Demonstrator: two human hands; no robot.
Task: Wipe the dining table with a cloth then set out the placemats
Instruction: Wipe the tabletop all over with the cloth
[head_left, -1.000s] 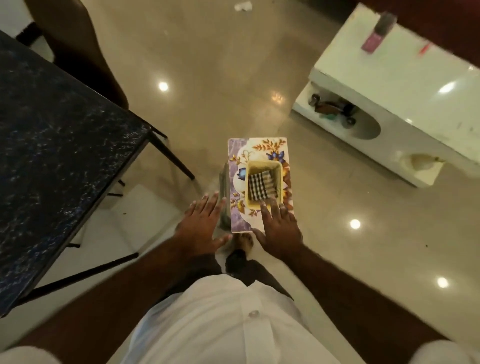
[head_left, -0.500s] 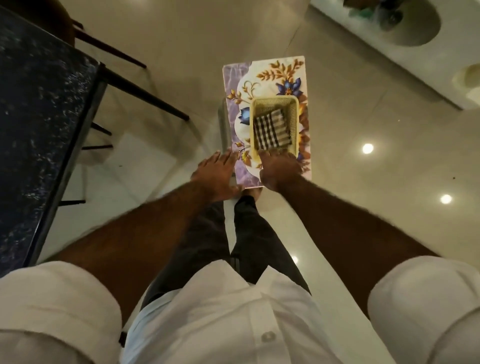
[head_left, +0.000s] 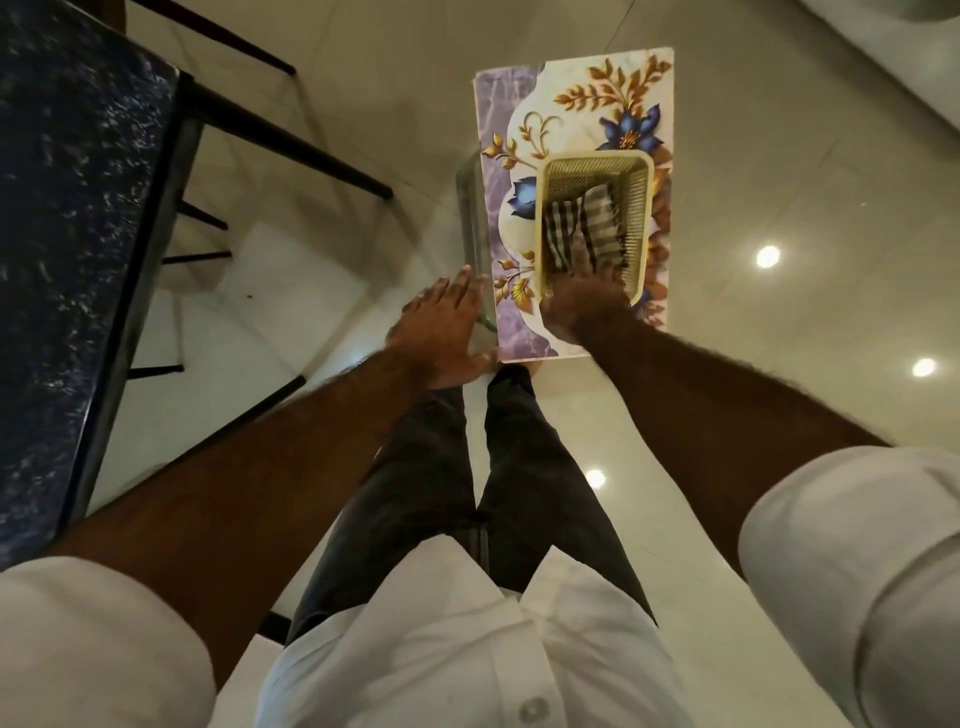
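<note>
Head view: we are looking straight down past a white shirt (head_left: 452, 654) and dark trousers (head_left: 447, 457) at a small stand with a floral-printed top (head_left: 582, 104) standing on the glossy tiled floor (head_left: 779, 395). A pale yellow mesh basket (head_left: 641, 208) is sitting on the near right part of that top, and a checked cloth (head_left: 571, 228) is lying folded inside it. Our right hand (head_left: 582, 306) is reaching over the basket's near rim, with fingers (head_left: 584, 262) lying on the cloth; we cannot tell whether they are closing on it or only pressing, since the hand is hiding its own fingertips. Our left hand (head_left: 441, 332) is spread flat and unclenched, fingers extended, just beside the stand's near left corner and grasping nothing. The dining table (head_left: 67, 234), with a dark speckled top and black metal frame, is standing to the left, well apart from the basket. Ceiling lights are reflecting in the floor.
</note>
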